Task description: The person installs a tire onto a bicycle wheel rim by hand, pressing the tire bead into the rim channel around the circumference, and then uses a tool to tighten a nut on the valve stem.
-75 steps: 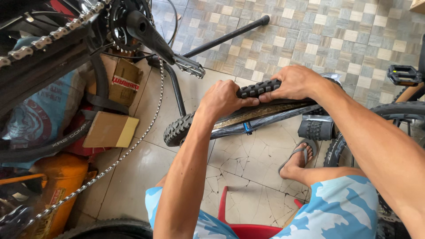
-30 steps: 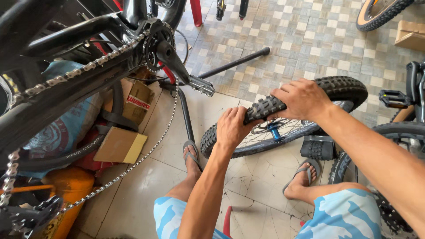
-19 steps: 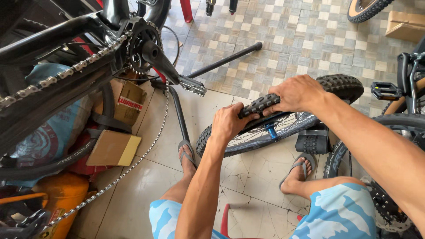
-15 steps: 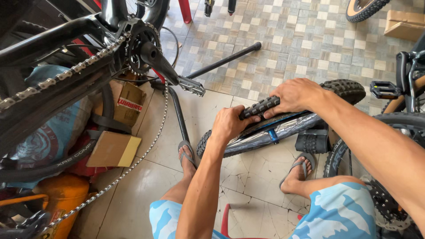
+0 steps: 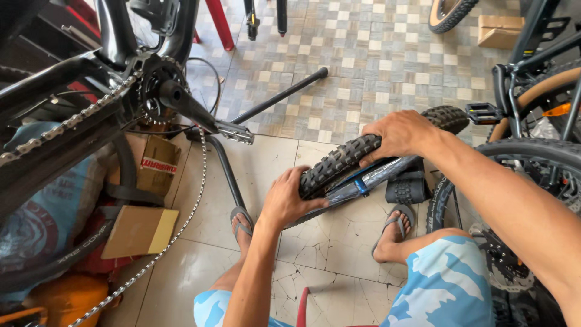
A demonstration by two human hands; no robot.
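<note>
— Head view: what do the grips hold?
— The left hand [image 5: 289, 200] is clamped on the near end of a knobby tyre [image 5: 339, 160]; the right hand [image 5: 396, 133] is pressed closed over its tread farther along.
— Where is the wheel?
— Low over the cracked tile floor [image 5: 339, 242], between sandalled feet [image 5: 393, 227]. A loose chain [image 5: 181, 218] hangs to the left, under a pedal [image 5: 235, 132].

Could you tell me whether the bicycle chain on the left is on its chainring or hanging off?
Hanging off: the chain dangles slack below the chainring toward the floor.

Loose bicycle chain [image 5: 181, 218], cardboard box [image 5: 140, 230]
</note>
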